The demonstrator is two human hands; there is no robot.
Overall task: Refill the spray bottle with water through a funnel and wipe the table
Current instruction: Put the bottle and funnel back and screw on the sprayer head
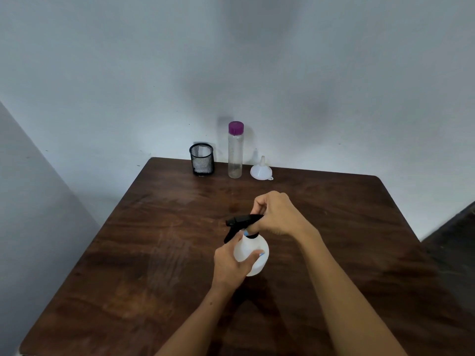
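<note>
A white spray bottle (253,253) stands on the dark wooden table (144,265) near its middle. My left hand (230,263) grips the bottle's round body from the left. My right hand (273,214) holds the black trigger head (237,223) at the bottle's neck, fingers curled round it. At the table's far edge stand a clear tall water bottle (235,152) with a purple cap and, to its right, a white funnel (261,170) resting mouth down.
A black mesh cup (202,159) with something white inside stands at the back, left of the water bottle. A pale wall rises directly behind the table. Dark floor shows past the table's right edge.
</note>
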